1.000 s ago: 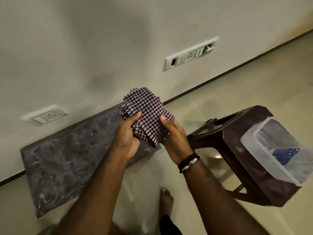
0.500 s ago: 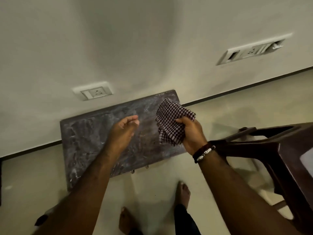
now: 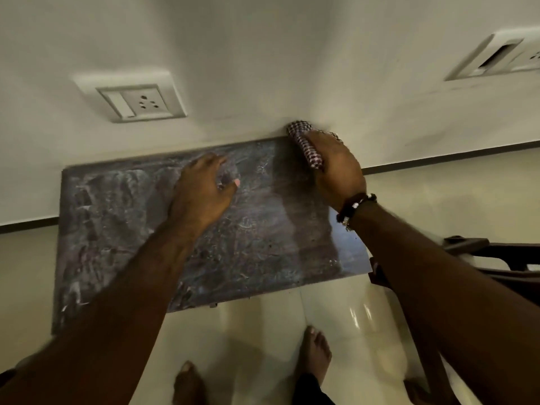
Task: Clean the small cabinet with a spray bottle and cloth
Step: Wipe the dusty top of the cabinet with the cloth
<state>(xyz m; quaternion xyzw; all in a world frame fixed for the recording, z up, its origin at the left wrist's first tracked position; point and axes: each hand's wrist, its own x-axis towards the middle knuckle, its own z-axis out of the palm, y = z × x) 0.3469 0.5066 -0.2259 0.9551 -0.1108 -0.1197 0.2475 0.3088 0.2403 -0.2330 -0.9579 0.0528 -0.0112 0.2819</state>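
While the right hand (image 3: 336, 168) keeps its grip curled round the bunched checked cloth (image 3: 304, 147), pressing it at the far right corner of the cabinet top (image 3: 122, 229) against the wall (image 3: 263, 54), the left hand (image 3: 201, 191) rests beside it, fingers loosely bent, holding nothing. Wiping well likely means firm overlapping strokes from that corner toward the near edge. No spray bottle or container shows; stool (image 3: 496, 258) stands right of the grip.

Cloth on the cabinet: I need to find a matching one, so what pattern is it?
The cloth has a small dark-and-white check, seen in the head view.
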